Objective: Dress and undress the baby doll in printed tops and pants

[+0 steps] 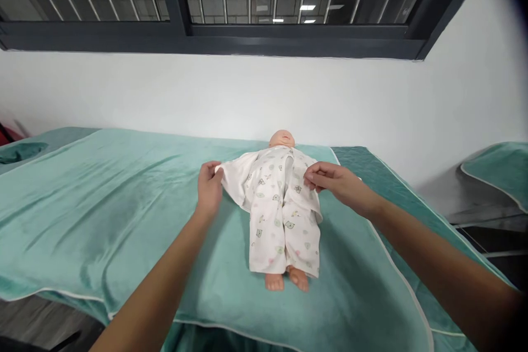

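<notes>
A baby doll [282,138] lies on its back, its head toward the wall and its bare feet toward me. It wears a white printed shirt [268,176] and matching trousers [267,239]. My left hand [209,190] pinches the cuff of the shirt's sleeve on the left and holds it out sideways. Over the shirt's right side is my right hand [336,182], thumb and fingertips drawn together at the cloth. Whether those fingertips grip the fabric is hard to see. The doll's arms are hidden by the clothing.
Under the doll, a teal blanket [136,220] with pale piping covers the bed. A darker teal cover [358,159] shows along its right side. Behind stand a white wall [206,93] and a dark-framed window [289,44] with bars. Another teal cloth [501,168] hangs at far right.
</notes>
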Available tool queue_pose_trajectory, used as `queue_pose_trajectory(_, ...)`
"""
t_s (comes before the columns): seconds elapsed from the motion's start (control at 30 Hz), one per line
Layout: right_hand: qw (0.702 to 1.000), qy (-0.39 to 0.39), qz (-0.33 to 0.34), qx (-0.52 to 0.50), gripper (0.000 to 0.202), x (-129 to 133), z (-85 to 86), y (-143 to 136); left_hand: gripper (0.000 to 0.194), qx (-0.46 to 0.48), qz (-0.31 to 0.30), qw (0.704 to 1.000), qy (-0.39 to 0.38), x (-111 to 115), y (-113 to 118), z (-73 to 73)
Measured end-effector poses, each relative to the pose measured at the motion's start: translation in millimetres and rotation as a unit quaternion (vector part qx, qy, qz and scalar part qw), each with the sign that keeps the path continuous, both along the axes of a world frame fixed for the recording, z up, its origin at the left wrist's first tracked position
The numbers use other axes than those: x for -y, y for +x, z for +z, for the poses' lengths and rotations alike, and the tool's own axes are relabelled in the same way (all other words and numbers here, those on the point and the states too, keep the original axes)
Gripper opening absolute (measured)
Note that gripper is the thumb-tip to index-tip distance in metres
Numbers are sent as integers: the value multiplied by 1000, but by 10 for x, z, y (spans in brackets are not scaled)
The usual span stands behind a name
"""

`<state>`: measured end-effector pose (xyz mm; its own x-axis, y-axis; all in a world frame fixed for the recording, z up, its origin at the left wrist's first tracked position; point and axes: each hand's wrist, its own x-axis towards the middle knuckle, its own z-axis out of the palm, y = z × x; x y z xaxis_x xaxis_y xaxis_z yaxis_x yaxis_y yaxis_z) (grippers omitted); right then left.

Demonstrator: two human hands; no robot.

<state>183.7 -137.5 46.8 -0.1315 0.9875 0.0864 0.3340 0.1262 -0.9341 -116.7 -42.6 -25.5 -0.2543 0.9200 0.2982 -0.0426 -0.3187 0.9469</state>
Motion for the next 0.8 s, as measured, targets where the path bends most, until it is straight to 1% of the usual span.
queue_pose_trajectory(0.07,997,13,-77,-27,22,-98,-88,61,20,-54,-41,996,57,91,230,267)
queue_pose_trajectory(0.1,993,19,-106,-41,21,-166,-132,73,20,-110,-65,988,82,157,349,380)
queue_pose_trajectory(0.13,990,28,-128,-50,21,-244,-175,73,21,-186,-84,973,106,233,464,467)
queue_pose_trajectory(0.17,987,40,-145,-49,22,-331,-216,64,24,-287,-116,942,128,312,571,525)
queue_pose_trajectory(0.2,985,57,-161,-39,22,-424,-253,48,28,-395,-158,891,156,390,665,552)
queue_pose_trajectory(0.23,981,78,-178,-18,22,-522,-285,26,30,-493,-198,826,187,461,744,553)
queue_pose_trajectory(0.27,975,102,-196,12,22,-624,-309,1,32,-571,-231,758,215,519,806,536)
queue_pose_trajectory(0.3,968,125,-214,48,21,-727,-324,-23,32,-618,-250,707,234,558,848,510)
queue_pose_trajectory(0.33,959,142,-227,90,21,-831,-327,-46,31,-638,-261,683,242,573,872,483)
queue_pose_trajectory(0.37,952,150,-230,134,19,-933,-320,-66,30,-632,-265,689,236,560,879,462)
queue_pose_trajectory(0.4,947,147,-223,179,18,-1031,-303,-83,28,-604,-261,721,217,517,872,450)
queue_pose_trajectory(0.43,943,132,-210,220,18,-1121,-280,-96,27,-558,-250,768,189,442,856,447)
queue_pose_trajectory(0.47,941,106,-196,254,21,-1202,-255,-107,26,-502,-225,821,154,336,835,450)
queue_pose_trajectory(0.5,939,76,-184,279,25,-1271,-232,-116,26,-444,-187,869,114,202,814,453)
queue_pose_trajectory(0.53,938,46,-178,294,29,-1328,-215,-123,26,-392,-144,906,70,47,798,452)
queue_pose_trajectory(0.57,937,23,-182,299,33,-1373,-208,-127,25,-351,-104,930,25,-121,790,444)
queue_pose_trajectory(0.6,935,9,-194,296,35,-1405,-211,-127,24,-323,-79,943,-17,-293,791,427)
queue_pose_trajectory(0.63,934,2,-210,289,35,-1427,-223,-123,24,-308,-71,947,-53,-461,804,404)
queue_pose_trajectory(0.67,934,0,-225,279,35,-1440,-241,-114,24,-305,-81,945,-80,-615,827,377)
queue_pose_trajectory(0.73,936,2,-244,255,32,-1450,-281,-81,25,-317,-124,934,-109,-861,897,336)
queue_pose_trajectory(0.8,942,1,-234,242,29,-1449,-307,-38,27,-320,-158,926,-124,-1008,984,335)
